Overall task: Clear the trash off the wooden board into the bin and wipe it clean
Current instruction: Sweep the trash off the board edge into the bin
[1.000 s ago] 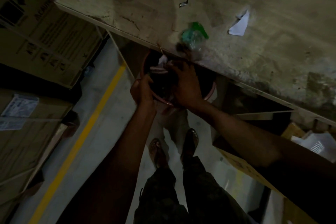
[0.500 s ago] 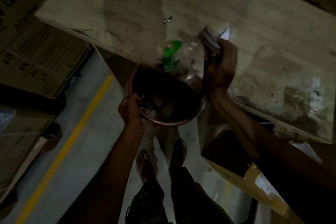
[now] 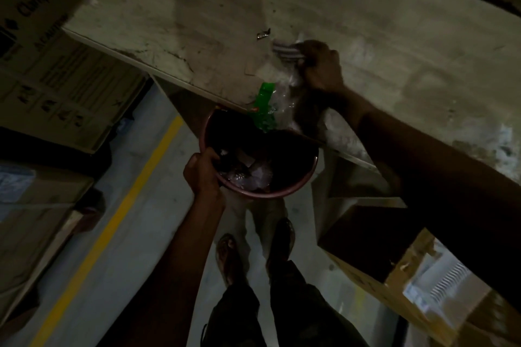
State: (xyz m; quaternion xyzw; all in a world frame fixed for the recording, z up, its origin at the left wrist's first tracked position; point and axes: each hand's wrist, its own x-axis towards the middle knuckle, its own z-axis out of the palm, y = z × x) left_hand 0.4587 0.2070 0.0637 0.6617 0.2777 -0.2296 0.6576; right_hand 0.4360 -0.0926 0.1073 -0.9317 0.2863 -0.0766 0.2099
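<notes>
Our right hand (image 3: 320,66) is closing around a striped cloth (image 3: 286,51), pushing the clear-and-green plastic wrapper (image 3: 267,105) over the wooden board (image 3: 394,36) edge; our left hand (image 3: 201,173) is gripping the bin (image 3: 306,177) rim just below. The wrapper looks light, crinkly and slippery, so sweeping probably beats pinching. The board is looking stained, a small scrap (image 3: 263,34) remaining, cardboard boxes (image 3: 50,70) crowding the dim room.

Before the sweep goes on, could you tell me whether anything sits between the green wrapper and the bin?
Nothing visible does. The green wrapper hangs over the board's edge, directly above the open bin that the left hand holds underneath.
</notes>
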